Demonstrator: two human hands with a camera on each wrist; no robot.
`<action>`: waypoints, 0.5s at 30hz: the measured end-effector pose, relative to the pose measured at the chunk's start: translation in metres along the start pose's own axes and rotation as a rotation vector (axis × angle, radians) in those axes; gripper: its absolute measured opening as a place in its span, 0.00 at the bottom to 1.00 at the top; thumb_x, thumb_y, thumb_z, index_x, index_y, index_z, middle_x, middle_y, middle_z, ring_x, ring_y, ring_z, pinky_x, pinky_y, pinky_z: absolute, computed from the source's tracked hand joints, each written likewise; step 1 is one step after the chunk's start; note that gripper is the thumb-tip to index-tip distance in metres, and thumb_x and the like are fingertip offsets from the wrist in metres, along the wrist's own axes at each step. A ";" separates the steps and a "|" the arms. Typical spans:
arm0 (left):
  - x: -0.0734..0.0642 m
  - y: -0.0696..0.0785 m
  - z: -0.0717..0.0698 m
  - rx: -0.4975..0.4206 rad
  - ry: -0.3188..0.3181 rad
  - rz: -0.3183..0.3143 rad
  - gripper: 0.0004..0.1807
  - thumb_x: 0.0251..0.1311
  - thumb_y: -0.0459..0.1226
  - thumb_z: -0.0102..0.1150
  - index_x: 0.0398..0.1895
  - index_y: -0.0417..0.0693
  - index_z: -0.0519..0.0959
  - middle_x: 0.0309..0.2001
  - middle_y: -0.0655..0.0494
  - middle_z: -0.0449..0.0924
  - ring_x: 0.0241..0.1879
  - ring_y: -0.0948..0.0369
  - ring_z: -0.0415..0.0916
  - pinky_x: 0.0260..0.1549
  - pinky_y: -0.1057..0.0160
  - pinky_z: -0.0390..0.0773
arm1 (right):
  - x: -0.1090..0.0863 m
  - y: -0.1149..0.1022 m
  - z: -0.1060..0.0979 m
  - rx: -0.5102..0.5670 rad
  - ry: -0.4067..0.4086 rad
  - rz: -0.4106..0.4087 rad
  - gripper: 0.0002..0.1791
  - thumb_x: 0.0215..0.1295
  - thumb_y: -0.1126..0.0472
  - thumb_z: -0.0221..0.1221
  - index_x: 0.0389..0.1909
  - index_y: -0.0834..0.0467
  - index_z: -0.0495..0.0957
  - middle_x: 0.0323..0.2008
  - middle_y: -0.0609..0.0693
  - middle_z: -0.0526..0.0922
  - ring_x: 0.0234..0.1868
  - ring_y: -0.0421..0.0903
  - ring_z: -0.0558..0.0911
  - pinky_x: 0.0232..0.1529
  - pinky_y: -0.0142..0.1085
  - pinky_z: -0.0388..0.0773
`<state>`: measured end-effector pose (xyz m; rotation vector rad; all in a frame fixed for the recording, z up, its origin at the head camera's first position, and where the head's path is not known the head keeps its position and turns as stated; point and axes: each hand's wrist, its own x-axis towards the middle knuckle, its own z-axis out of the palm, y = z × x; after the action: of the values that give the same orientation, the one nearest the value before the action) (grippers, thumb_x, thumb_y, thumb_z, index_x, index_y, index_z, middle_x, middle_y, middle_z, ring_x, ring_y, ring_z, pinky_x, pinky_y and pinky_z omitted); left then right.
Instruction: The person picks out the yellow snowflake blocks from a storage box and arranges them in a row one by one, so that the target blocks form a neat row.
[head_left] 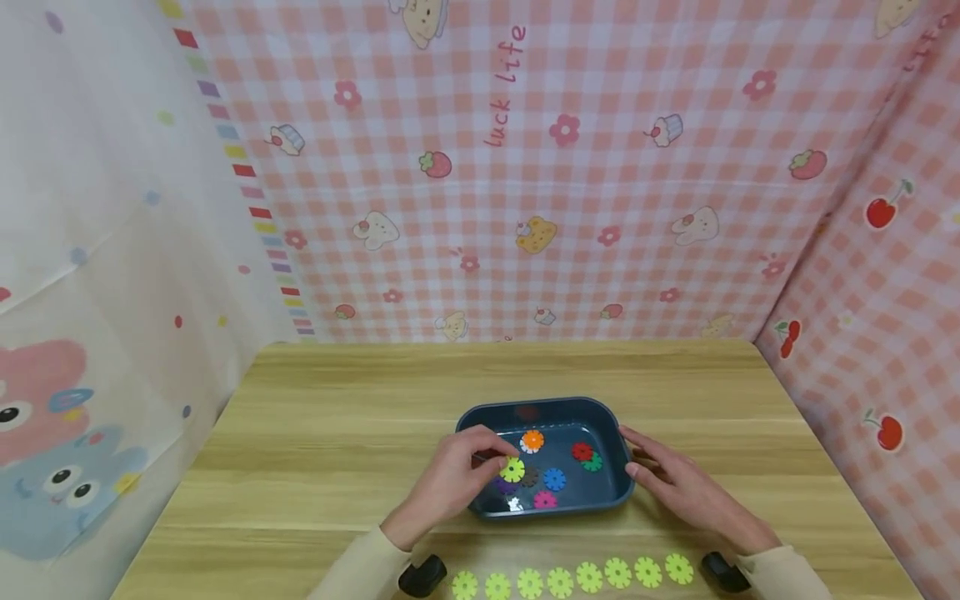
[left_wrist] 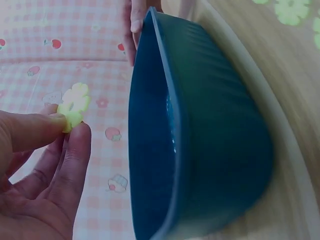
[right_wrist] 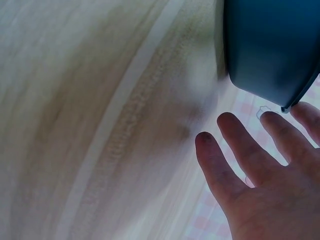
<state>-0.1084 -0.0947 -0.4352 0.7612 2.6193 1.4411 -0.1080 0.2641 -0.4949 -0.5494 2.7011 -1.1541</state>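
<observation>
My left hand [head_left: 454,469] pinches a yellow-green toothed plastic disc [head_left: 513,470] between thumb and fingertips, over the left part of a dark blue bin [head_left: 551,510]. The same disc [left_wrist: 75,105] shows in the left wrist view, beside the bin's wall [left_wrist: 220,125]. My right hand [head_left: 678,483] is at the bin's right end, its fingertips by the rim. Its fingers look extended and spread in the right wrist view. Inside the bin lie several discs, among them orange [head_left: 532,440], red [head_left: 582,452], blue [head_left: 554,479] and pink [head_left: 545,500].
Along the table's near edge runs a row of several yellow-green discs [head_left: 559,582]. The wooden table [head_left: 360,417] carries the bin near its middle. Patterned pink cloth [head_left: 525,183] hangs behind, with more cloth at both sides.
</observation>
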 end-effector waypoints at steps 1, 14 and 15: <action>-0.003 -0.001 -0.002 0.001 0.004 0.000 0.08 0.70 0.29 0.62 0.43 0.47 0.89 0.38 0.61 0.83 0.37 0.66 0.80 0.39 0.68 0.83 | -0.001 0.000 0.000 -0.003 0.000 0.002 0.33 0.82 0.48 0.52 0.81 0.55 0.59 0.74 0.61 0.69 0.65 0.58 0.79 0.61 0.47 0.79; -0.045 -0.025 -0.024 -0.057 0.002 -0.055 0.08 0.65 0.26 0.64 0.42 0.41 0.89 0.40 0.55 0.84 0.38 0.66 0.81 0.38 0.69 0.85 | -0.001 0.002 0.003 0.010 -0.012 0.002 0.33 0.81 0.47 0.52 0.81 0.54 0.59 0.74 0.61 0.68 0.66 0.58 0.78 0.62 0.49 0.78; -0.049 -0.027 -0.024 -0.063 -0.001 -0.058 0.07 0.65 0.26 0.65 0.42 0.40 0.89 0.40 0.54 0.84 0.38 0.67 0.81 0.37 0.69 0.85 | -0.001 0.002 0.003 0.013 -0.014 0.004 0.33 0.81 0.47 0.52 0.81 0.54 0.59 0.74 0.61 0.68 0.66 0.58 0.78 0.62 0.48 0.78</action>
<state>-0.0832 -0.1472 -0.4519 0.6736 2.5591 1.4999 -0.1069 0.2638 -0.4985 -0.5480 2.6801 -1.1614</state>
